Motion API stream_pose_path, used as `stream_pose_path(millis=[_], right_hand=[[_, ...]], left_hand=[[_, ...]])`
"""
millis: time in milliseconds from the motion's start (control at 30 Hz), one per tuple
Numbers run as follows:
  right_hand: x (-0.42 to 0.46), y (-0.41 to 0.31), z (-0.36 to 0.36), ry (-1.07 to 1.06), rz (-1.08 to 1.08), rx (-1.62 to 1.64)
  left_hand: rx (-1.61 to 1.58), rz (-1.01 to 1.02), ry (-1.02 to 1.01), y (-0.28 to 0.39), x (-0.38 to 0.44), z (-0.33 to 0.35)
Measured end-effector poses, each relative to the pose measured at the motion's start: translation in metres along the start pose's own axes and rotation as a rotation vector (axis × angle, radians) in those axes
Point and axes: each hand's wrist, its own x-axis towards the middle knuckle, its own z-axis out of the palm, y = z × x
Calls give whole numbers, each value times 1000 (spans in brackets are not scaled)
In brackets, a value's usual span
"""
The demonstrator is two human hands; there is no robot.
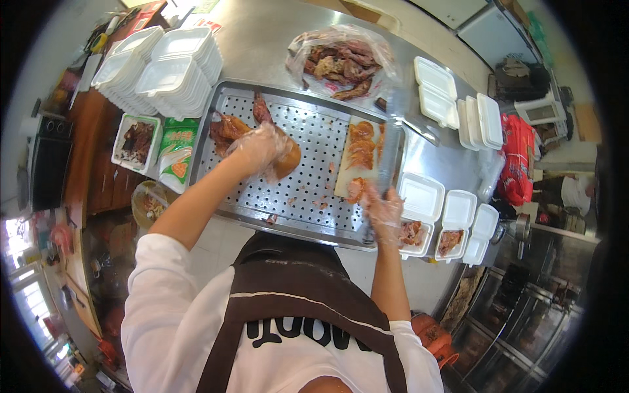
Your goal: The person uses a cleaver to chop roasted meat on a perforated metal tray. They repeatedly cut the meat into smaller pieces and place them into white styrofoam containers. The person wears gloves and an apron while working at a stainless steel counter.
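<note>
My left hand (263, 147), in a clear plastic glove, grips a glossy brown roast bird (290, 159) over the left half of a perforated metal tray (304, 132). Beside it, at the tray's left end, lies more roast poultry (231, 126). At the right end, my gloved right hand (384, 213) is closed around what looks like a long knife (391, 132); its blade is motion-blurred and points away from me. Sliced roast meat (361, 145) rests on a pale cutting board (344, 169) in the tray. A cut chunk (356, 189) lies close to my right fingers.
Foam box stacks (169, 73) stand back left, above a box of dark meat (136, 142) and a green packet (178, 147). Behind the tray sits a plastic bag of roast pieces (344, 64). Open foam boxes (421, 196), two holding meat, line the right. A metal blade (421, 131) lies nearby.
</note>
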Motion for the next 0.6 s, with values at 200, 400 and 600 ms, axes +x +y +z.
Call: stream_pose_path(millis=[200, 400, 600], right_hand=[[-5, 35, 15, -190, 69, -79], [-6, 58, 18, -233, 68, -67], [-7, 43, 24, -300, 93, -165]], left_hand=[[79, 236, 513, 6, -50, 41], [-596, -597, 884, 35, -71, 79], [-1047, -415, 737, -14, -60, 101]])
